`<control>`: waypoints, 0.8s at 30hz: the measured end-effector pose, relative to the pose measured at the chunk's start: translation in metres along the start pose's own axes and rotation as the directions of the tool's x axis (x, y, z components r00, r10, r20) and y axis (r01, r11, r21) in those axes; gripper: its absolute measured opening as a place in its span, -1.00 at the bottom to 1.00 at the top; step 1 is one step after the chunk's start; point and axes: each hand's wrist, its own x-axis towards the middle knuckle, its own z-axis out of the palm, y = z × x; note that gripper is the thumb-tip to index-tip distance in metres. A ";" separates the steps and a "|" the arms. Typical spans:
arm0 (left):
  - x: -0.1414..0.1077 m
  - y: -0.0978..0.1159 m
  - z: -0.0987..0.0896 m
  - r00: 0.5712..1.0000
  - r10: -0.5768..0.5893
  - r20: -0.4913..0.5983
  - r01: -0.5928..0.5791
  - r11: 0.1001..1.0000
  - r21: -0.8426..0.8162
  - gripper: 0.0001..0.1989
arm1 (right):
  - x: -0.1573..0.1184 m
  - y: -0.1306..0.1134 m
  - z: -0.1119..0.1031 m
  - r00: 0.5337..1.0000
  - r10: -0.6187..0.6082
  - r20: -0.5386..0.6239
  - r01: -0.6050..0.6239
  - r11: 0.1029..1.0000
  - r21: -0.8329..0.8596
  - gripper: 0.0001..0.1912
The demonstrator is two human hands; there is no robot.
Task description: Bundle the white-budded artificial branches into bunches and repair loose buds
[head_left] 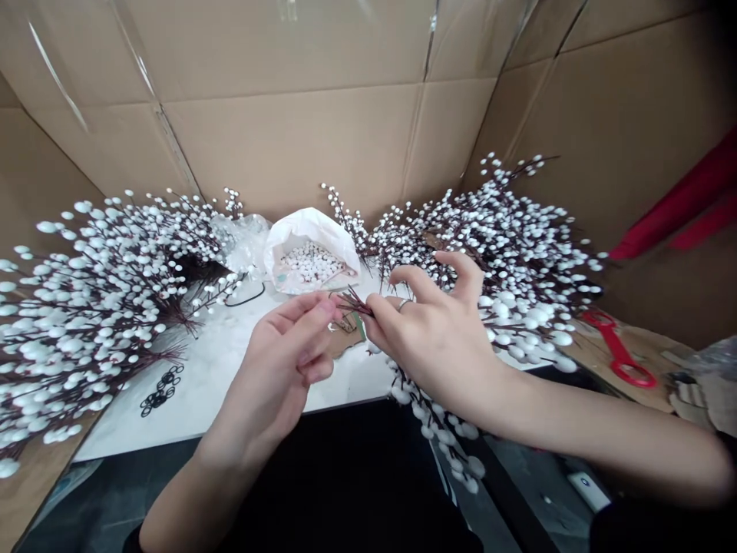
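Observation:
In the head view my right hand [431,330] is closed on a bunch of dark stems [360,306] of white berry sprays, its thumb and index finger gripping them while the other fingers stick out. White berries of these sprays [443,430] hang below that hand. Close by on the left, my left hand [288,346] pinches at the cut stem ends with thumb and fingertips. Whether something small is also in that pinch cannot be made out. Several small black rings [162,390] lie on the white tabletop [222,376], left of my left hand.
Piles of white berry sprays stand at the left [86,307] and right [518,238]. Behind my hands sits a white bag [314,223] of loose berries, beside clear plastic [245,242]. A red plastic piece [619,349] lies far right. Cardboard walls [288,146] enclose the back.

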 end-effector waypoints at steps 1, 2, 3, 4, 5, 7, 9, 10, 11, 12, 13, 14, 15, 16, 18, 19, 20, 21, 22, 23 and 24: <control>0.004 -0.003 0.000 1.000 0.005 -0.015 -0.005 1.000 -0.001 -0.81 | -0.001 -0.001 0.003 1.000 -0.001 0.007 0.001 1.000 -0.010 -0.75; 0.008 -0.006 -0.001 1.000 0.005 -0.026 -0.005 1.000 0.005 -0.80 | -0.003 -0.002 0.005 1.000 0.000 0.014 0.000 1.000 -0.017 -0.75; 0.011 -0.009 -0.003 0.999 0.015 -0.035 -0.014 1.000 0.013 -0.80 | -0.004 -0.002 0.008 1.000 0.001 0.017 0.000 1.000 -0.023 -0.76; 0.015 -0.012 -0.004 0.999 0.029 -0.045 -0.028 0.999 0.026 -0.80 | -0.006 -0.003 0.010 1.000 -0.002 0.024 0.003 1.000 -0.030 -0.75; 0.018 -0.015 -0.005 0.997 0.050 -0.052 -0.048 0.998 0.044 -0.80 | -0.007 -0.003 0.012 0.999 -0.006 0.031 0.007 0.999 -0.036 -0.74; 0.023 -0.021 -0.008 0.991 0.113 -0.070 -0.107 0.990 0.087 -0.81 | -0.009 -0.002 0.016 0.999 -0.008 0.053 0.009 1.000 -0.029 -0.73; 0.028 -0.028 -0.011 0.978 0.182 -0.098 -0.167 0.975 0.144 -0.82 | -0.009 0.000 0.020 0.997 0.006 0.080 -0.007 1.000 0.017 -0.71; 0.031 -0.031 -0.012 0.970 0.212 -0.115 -0.190 0.966 0.177 -0.83 | -0.009 0.002 0.022 0.996 0.013 0.087 -0.016 0.999 0.037 -0.71; 0.034 -0.034 -0.013 0.962 0.241 -0.130 -0.211 0.954 0.211 -0.83 | -0.009 0.003 0.026 0.996 0.011 0.084 -0.015 0.999 0.040 -0.70; 0.036 -0.037 -0.014 0.951 0.274 -0.145 -0.234 0.941 0.246 -0.83 | -0.009 0.004 0.029 0.997 0.001 0.071 -0.002 1.000 0.017 -0.70; 0.039 -0.040 -0.014 0.938 0.308 -0.157 -0.257 0.925 0.279 -0.83 | -0.009 0.004 0.033 0.999 -0.016 0.046 0.017 0.999 -0.036 -0.70; 0.041 -0.042 -0.015 0.925 0.342 -0.167 -0.282 0.910 0.305 -0.83 | -0.009 0.005 0.037 0.999 -0.039 0.012 0.040 0.993 -0.109 -0.69; 0.043 -0.045 -0.016 0.912 0.371 -0.174 -0.303 0.897 0.323 -0.82 | -0.008 0.005 0.040 0.998 -0.065 -0.026 0.059 0.980 -0.188 -0.69; 0.045 -0.048 -0.016 0.900 0.396 -0.183 -0.322 0.886 0.333 -0.82 | -0.007 0.004 0.044 0.994 -0.090 -0.062 0.071 0.963 -0.261 -0.69; 0.047 -0.053 -0.015 0.878 0.432 -0.206 -0.352 0.874 0.335 -0.82 | -0.006 0.003 0.048 0.986 -0.125 -0.115 0.075 0.929 -0.363 -0.70; 0.048 -0.054 -0.014 0.869 0.446 -0.217 -0.364 0.871 0.331 -0.82 | -0.005 0.002 0.049 0.983 -0.134 -0.127 0.074 0.917 -0.391 -0.70; 0.049 -0.056 -0.013 0.858 0.460 -0.229 -0.377 0.866 0.329 -0.83 | -0.004 0.002 0.050 0.982 -0.136 -0.134 0.071 0.910 -0.409 -0.70; 0.049 -0.057 -0.012 0.847 0.473 -0.240 -0.388 0.861 0.328 -0.83 | -0.003 0.001 0.050 0.981 -0.136 -0.137 0.067 0.906 -0.418 -0.71; 0.049 -0.057 -0.012 0.841 0.479 -0.250 -0.394 0.860 0.324 -0.83 | -0.003 0.001 0.050 0.981 -0.136 -0.138 0.067 0.905 -0.420 -0.71; 0.049 -0.057 -0.011 0.843 0.471 -0.258 -0.389 0.866 0.314 -0.83 | -0.003 0.000 0.049 0.981 -0.139 -0.139 0.070 0.908 -0.414 -0.72; 0.049 -0.056 -0.011 0.851 0.453 -0.264 -0.375 0.878 0.297 -0.83 | -0.004 0.000 0.049 0.980 -0.141 -0.139 0.074 0.912 -0.404 -0.73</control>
